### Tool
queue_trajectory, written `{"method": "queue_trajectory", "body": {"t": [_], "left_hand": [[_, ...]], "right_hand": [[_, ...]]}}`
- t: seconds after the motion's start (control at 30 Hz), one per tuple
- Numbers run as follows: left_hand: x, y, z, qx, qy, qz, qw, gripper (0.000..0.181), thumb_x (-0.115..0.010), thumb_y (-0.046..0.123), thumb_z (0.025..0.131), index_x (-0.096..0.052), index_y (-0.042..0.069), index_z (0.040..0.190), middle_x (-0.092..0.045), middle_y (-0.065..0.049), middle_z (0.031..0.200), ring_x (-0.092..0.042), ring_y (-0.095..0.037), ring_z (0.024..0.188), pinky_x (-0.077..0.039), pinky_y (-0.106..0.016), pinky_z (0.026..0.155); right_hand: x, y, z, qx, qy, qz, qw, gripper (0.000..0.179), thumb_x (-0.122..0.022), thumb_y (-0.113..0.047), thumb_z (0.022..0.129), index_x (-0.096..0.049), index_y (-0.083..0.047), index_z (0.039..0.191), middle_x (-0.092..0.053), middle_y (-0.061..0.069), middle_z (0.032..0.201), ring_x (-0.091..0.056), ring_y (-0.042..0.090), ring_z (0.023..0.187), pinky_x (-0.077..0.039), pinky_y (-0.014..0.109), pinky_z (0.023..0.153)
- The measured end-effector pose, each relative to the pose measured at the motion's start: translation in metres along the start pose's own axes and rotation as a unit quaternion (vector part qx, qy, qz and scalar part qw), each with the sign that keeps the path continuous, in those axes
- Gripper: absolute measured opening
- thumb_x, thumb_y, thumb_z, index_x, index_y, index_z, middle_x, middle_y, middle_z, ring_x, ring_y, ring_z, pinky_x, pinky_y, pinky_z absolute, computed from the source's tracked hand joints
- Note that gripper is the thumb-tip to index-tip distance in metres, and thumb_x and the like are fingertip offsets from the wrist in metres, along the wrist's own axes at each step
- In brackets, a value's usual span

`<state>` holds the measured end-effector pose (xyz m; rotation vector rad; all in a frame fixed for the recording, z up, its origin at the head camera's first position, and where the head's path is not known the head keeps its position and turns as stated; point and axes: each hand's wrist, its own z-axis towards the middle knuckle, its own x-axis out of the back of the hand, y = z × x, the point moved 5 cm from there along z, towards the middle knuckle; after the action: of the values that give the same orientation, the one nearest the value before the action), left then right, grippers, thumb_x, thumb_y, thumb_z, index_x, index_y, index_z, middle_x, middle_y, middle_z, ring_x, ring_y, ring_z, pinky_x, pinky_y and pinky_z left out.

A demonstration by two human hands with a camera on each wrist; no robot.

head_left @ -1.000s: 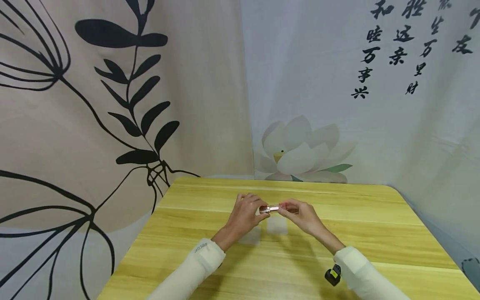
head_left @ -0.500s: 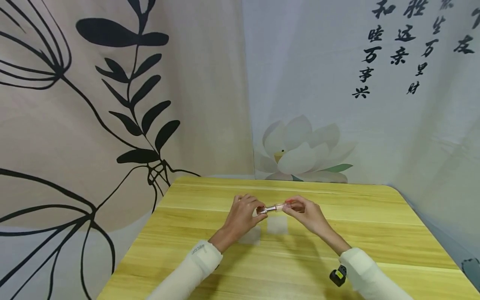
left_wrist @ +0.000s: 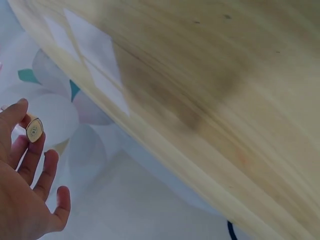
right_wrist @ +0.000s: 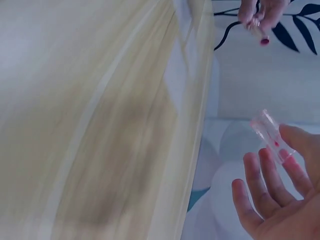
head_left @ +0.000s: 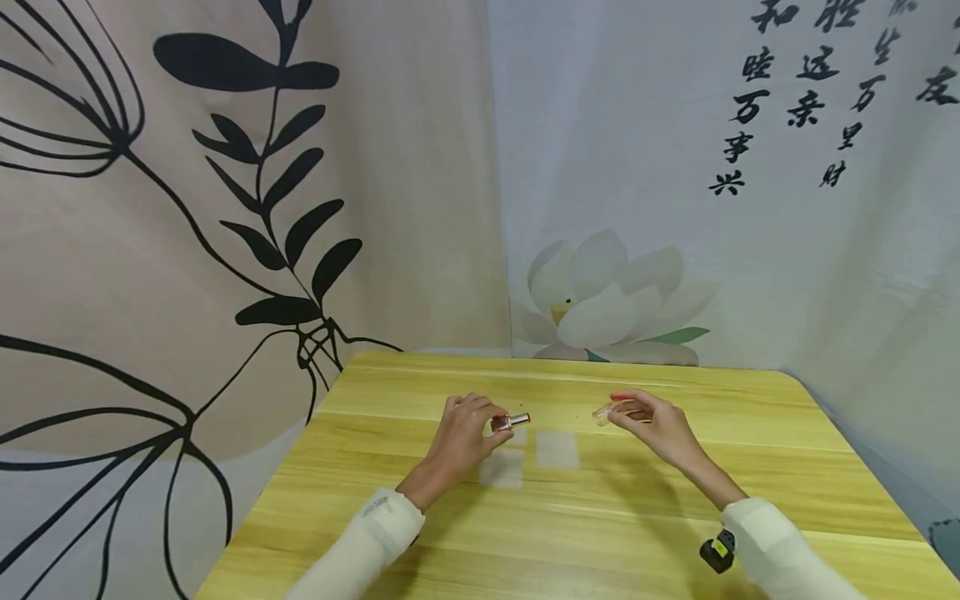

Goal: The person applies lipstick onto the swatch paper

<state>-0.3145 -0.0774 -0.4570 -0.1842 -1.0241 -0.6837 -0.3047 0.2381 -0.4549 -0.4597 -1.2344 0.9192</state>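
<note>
My left hand pinches a lipstick between thumb and fingers, its uncapped end pointing right. In the left wrist view the lipstick's gold-toned base faces the camera, and the other fingers are spread. To the right, my right hand holds a clear cap between thumb and index finger. The right wrist view shows this see-through cap with reddish marks on it, its far end facing the lipstick, whose tip looks dark red. A gap separates cap and lipstick. Both hands are above the table.
The wooden table has pale square patches, one at the left and one beside it. A printed curtain hangs behind its far edge. A black device sits at the right cuff.
The clear cap has come off the lipstick. My right hand has moved right with the cap, and my left hand has shifted slightly left with the lipstick.
</note>
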Motion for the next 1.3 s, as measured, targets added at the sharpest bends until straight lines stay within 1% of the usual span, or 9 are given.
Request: {"method": "queue_trajectory", "body": {"t": [0.1,0.2,0.3,0.5,0.63,0.83,0.93,1.17,1.3], "left_hand": [[0.001,-0.006,-0.004,0.011,-0.003,0.005,0.9999,0.022,-0.086,0.038,0.086,-0.08,0.023,0.1,-0.071,0.015,0.089,-0.062,-0.008,0.09,-0.045,-0.043,0.093],[0.003,-0.011,-0.007,0.021,-0.004,0.002,0.9998,0.023,-0.086,0.038,0.086,-0.08,0.022,0.102,-0.072,0.014,0.09,-0.062,-0.009,0.09,-0.044,-0.043,0.094],[0.005,-0.015,-0.009,0.023,0.003,0.001,0.9997,0.024,-0.087,0.037,0.085,-0.08,0.021,0.102,-0.073,0.013,0.091,-0.063,-0.009,0.09,-0.045,-0.043,0.093],[0.007,-0.019,-0.014,0.027,0.01,-0.005,0.9996,0.022,-0.088,0.037,0.084,-0.08,0.022,0.098,-0.071,0.013,0.089,-0.063,-0.01,0.088,-0.046,-0.044,0.092],[0.007,-0.021,-0.015,0.027,0.01,-0.008,0.9995,0.022,-0.087,0.038,0.085,-0.08,0.022,0.097,-0.071,0.013,0.088,-0.062,-0.01,0.087,-0.046,-0.045,0.092],[0.007,-0.021,-0.017,0.027,0.011,-0.003,0.9996,0.021,-0.088,0.035,0.084,-0.079,0.021,0.098,-0.071,0.013,0.088,-0.062,-0.01,0.087,-0.045,-0.045,0.091],[0.006,-0.022,-0.018,0.029,0.01,0.0,0.9995,0.021,-0.088,0.035,0.084,-0.079,0.022,0.098,-0.07,0.013,0.088,-0.062,-0.009,0.087,-0.045,-0.044,0.091],[0.007,-0.021,-0.019,0.036,0.005,-0.011,0.9993,0.02,-0.088,0.034,0.084,-0.079,0.021,0.097,-0.071,0.012,0.088,-0.062,-0.011,0.087,-0.045,-0.045,0.091],[0.006,-0.021,-0.018,0.038,0.002,-0.012,0.9992,0.02,-0.087,0.036,0.086,-0.08,0.021,0.097,-0.071,0.012,0.088,-0.062,-0.01,0.087,-0.044,-0.045,0.092]], "right_hand": [[0.01,0.006,-0.004,0.007,0.01,-0.021,0.9997,0.039,-0.075,-0.025,0.098,-0.067,-0.006,0.131,-0.076,0.009,0.109,-0.074,0.027,0.095,-0.059,0.03,0.076],[0.019,0.012,-0.007,0.012,0.019,-0.039,0.999,0.042,-0.076,-0.022,0.097,-0.064,-0.001,0.132,-0.076,0.015,0.11,-0.074,0.032,0.095,-0.06,0.036,0.076],[0.027,0.019,-0.009,0.01,0.031,-0.058,0.9978,0.043,-0.078,-0.02,0.095,-0.062,0.001,0.129,-0.074,0.018,0.111,-0.074,0.034,0.095,-0.061,0.039,0.076],[0.036,0.033,-0.012,0.018,0.036,-0.108,0.9933,0.036,-0.08,-0.016,0.094,-0.066,-0.001,0.124,-0.074,0.017,0.109,-0.074,0.033,0.092,-0.061,0.043,0.072],[0.039,0.044,-0.017,0.018,0.033,-0.136,0.9899,0.035,-0.08,-0.013,0.092,-0.068,-0.003,0.124,-0.074,0.017,0.108,-0.074,0.034,0.091,-0.06,0.046,0.069],[0.041,0.058,-0.025,-0.003,0.022,-0.152,0.9882,0.036,-0.081,-0.011,0.091,-0.066,0.0,0.121,-0.074,0.022,0.109,-0.073,0.037,0.092,-0.058,0.053,0.074],[0.042,0.062,-0.027,-0.008,0.017,-0.162,0.9867,0.033,-0.081,-0.011,0.091,-0.068,-0.001,0.119,-0.075,0.02,0.108,-0.073,0.037,0.093,-0.057,0.055,0.074],[0.04,0.068,-0.033,-0.011,0.006,-0.16,0.987,0.033,-0.08,-0.01,0.092,-0.069,0.0,0.121,-0.075,0.018,0.107,-0.073,0.037,0.092,-0.057,0.053,0.072],[0.038,0.073,-0.036,-0.017,0.003,-0.158,0.9873,0.033,-0.079,-0.011,0.092,-0.068,0.001,0.121,-0.075,0.018,0.106,-0.073,0.034,0.089,-0.058,0.05,0.072]]}}
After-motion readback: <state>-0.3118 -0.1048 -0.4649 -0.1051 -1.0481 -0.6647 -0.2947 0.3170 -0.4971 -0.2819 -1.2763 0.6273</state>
